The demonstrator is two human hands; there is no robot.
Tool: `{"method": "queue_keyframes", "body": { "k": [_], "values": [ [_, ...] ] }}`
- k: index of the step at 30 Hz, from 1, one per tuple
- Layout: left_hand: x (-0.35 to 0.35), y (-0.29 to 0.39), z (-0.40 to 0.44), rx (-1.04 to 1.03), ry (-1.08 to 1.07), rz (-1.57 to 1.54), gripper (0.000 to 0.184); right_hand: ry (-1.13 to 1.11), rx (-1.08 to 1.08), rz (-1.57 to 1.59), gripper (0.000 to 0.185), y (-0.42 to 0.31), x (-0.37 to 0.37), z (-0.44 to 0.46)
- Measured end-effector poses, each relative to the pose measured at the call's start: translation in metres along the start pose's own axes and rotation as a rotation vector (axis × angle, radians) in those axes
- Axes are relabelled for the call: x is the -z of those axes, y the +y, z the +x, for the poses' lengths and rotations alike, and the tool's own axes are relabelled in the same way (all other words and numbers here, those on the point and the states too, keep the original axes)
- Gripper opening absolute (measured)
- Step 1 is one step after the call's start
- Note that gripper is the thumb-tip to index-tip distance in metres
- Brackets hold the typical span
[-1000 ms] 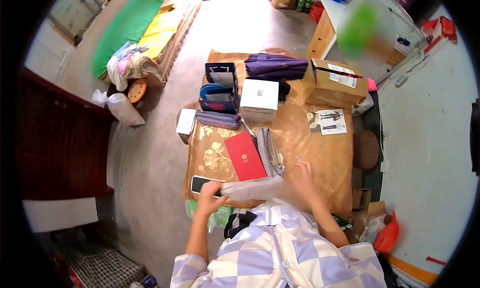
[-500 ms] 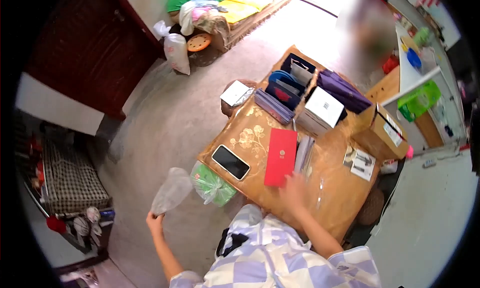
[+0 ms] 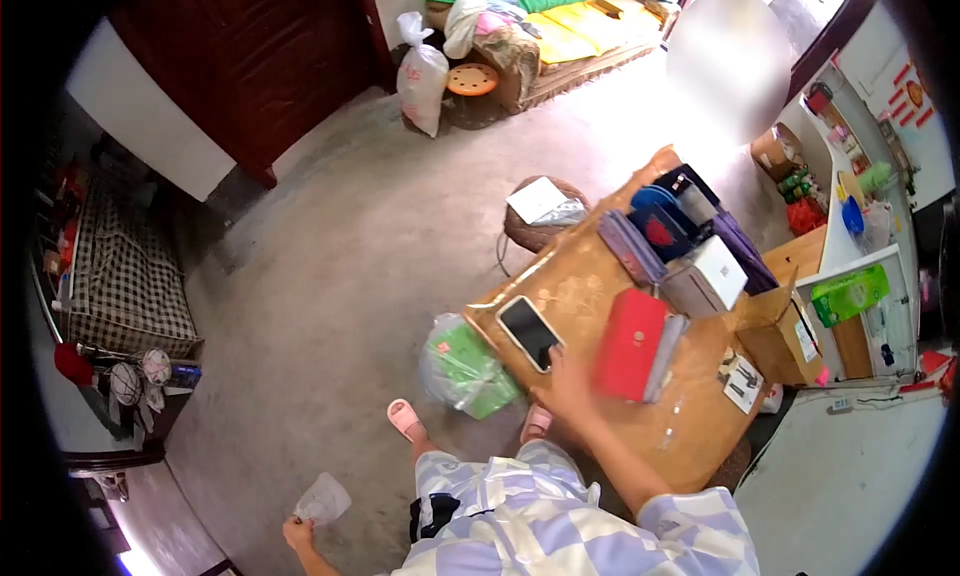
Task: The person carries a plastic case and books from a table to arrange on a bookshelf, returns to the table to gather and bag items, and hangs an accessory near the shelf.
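Note:
My left hand [image 3: 298,532] is closed on a clear plastic bag [image 3: 325,498], low over the floor and away from the table. Over the table's near edge, my right hand [image 3: 572,388] is blurred, its thumb and fingers apart with nothing seen in them. Its fingertips are close to the lower corner of a white-rimmed smartphone [image 3: 530,332]; contact cannot be made out. To the right of this hand lies a red box or packet [image 3: 632,346], beside a greyish-purple packet [image 3: 668,356].
On the table [image 3: 690,446] are a white box [image 3: 706,276], dark blue pouches [image 3: 665,231], an open cardboard box [image 3: 780,336] and a printed card [image 3: 742,382]. A green package in clear plastic [image 3: 468,366] is beside the near corner. A stool [image 3: 530,238] stands beyond.
My right hand has moved left from the red packet towards the smartphone. My left hand has lowered with the plastic bag. The view has shifted, showing both slippers.

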State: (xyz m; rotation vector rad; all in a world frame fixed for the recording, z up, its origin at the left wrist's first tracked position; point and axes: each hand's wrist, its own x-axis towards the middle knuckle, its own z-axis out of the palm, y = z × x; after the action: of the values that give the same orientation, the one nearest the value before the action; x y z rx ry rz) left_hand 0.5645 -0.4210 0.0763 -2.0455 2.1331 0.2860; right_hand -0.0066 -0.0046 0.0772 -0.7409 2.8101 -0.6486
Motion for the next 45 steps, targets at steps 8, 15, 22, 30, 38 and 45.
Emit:
{"method": "queue_keyframes", "body": {
  "k": [8,15,22,30,38,45],
  "values": [
    [0.031,-0.096,0.179,-0.342,-0.267,0.159,0.039,0.017,-0.742,-0.068,0.083,-0.032,-0.074,0.069],
    [0.071,-0.033,0.343,-0.126,-0.251,-0.147,0.030,0.188,-1.196,-0.111,0.094,-0.038,-0.115,0.078],
    [0.059,0.233,0.465,-0.461,-0.341,0.024,0.031,0.117,-1.405,-0.058,0.099,-0.064,-0.086,0.101],
    [0.099,0.574,0.485,-1.127,-0.022,0.084,0.031,0.612,-1.380,-0.410,0.085,-0.071,-0.109,0.176],
    [0.071,0.788,0.630,-0.433,-0.459,0.441,0.032,1.011,-0.004,0.540,0.006,-0.180,0.169,0.531],
    [-0.009,1.173,0.560,-0.996,-0.567,0.340,0.036,0.900,0.926,-0.047,0.009,-0.192,0.403,0.684]
  ]
}}
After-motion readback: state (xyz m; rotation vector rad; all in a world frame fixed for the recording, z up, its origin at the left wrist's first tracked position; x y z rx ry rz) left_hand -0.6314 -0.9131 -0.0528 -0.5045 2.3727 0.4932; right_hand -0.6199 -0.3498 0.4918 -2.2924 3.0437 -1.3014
